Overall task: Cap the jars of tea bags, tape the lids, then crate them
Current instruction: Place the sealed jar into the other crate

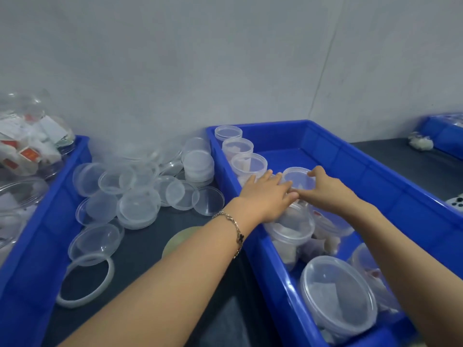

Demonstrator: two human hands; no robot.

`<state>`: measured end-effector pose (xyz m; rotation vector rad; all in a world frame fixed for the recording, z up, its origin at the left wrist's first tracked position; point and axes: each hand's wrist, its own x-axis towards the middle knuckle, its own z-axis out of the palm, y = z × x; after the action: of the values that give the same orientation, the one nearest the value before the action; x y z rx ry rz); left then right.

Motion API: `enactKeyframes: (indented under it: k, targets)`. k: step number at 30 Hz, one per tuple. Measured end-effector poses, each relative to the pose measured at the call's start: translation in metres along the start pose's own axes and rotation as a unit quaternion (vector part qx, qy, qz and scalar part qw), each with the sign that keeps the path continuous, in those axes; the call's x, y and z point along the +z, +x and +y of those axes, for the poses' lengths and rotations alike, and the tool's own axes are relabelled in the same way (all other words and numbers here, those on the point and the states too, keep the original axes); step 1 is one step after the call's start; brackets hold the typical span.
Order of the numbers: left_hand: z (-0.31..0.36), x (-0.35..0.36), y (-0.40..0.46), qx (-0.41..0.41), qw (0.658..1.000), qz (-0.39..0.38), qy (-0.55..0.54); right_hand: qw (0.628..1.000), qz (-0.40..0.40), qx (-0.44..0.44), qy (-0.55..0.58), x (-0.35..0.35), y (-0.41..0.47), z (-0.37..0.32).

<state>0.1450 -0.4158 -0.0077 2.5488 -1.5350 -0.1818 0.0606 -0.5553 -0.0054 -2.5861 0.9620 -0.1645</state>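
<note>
A clear capped jar (pixel 299 177) stands in the big blue crate (pixel 390 186) on the right. Both my hands are around it: my left hand (pixel 265 194) lies against its left side with the fingers stretched, and my right hand (pixel 328 189) curls round its right side, thumb on the lid rim. Three capped jars (pixel 248 162) stand in a row along the crate's left wall behind it. More jars with tea bags (pixel 338 304) lie nearer me in the crate. A heap of loose clear lids (pixel 140 194) covers the dark table to the left.
A second blue crate (pixel 50 221) at the left holds open jars and tea bags (pixel 27 149). A roll of clear tape (pixel 85 281) and a greenish roll (pixel 180 241) lie on the table near me. A third blue crate (pixel 443 134) sits far right by the wall.
</note>
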Motion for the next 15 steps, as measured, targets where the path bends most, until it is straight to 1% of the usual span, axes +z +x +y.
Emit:
enactKeyframes:
  k: [3, 5, 7, 8, 9, 12, 14, 15]
  targets:
    - [-0.002, 0.001, -0.012, 0.01, 1.0, 0.006, -0.003, 0.999, -0.022, 0.028, -0.038, -0.011, 0.001, 0.0]
    - [-0.005, -0.003, -0.021, 0.013, 1.0, 0.009, -0.003, 0.998, 0.013, 0.029, -0.059, -0.014, -0.001, -0.007]
    - [-0.011, -0.008, -0.031, 0.011, 1.0, 0.013, -0.001, 0.995, 0.072, -0.014, -0.063, -0.011, -0.006, -0.024]
    - [-0.015, -0.012, -0.036, 0.006, 1.0, 0.021, 0.002, 0.994, 0.087, -0.043, -0.053, -0.008, -0.009, -0.036]
    - [-0.02, -0.016, -0.042, 0.0, 0.999, 0.032, 0.007, 0.993, 0.086, -0.073, -0.037, -0.004, -0.013, -0.051]
    - [-0.041, -0.031, -0.065, -0.038, 0.997, 0.056, 0.025, 0.985, 0.051, -0.165, -0.006, 0.011, -0.023, -0.101]
    - [-0.058, -0.043, -0.085, -0.068, 0.994, 0.07, 0.052, 0.98, 0.032, -0.197, -0.02, 0.02, -0.03, -0.134]
    - [-0.067, -0.049, -0.098, -0.08, 0.99, 0.093, 0.065, 0.978, 0.021, -0.204, -0.032, 0.024, -0.035, -0.149]
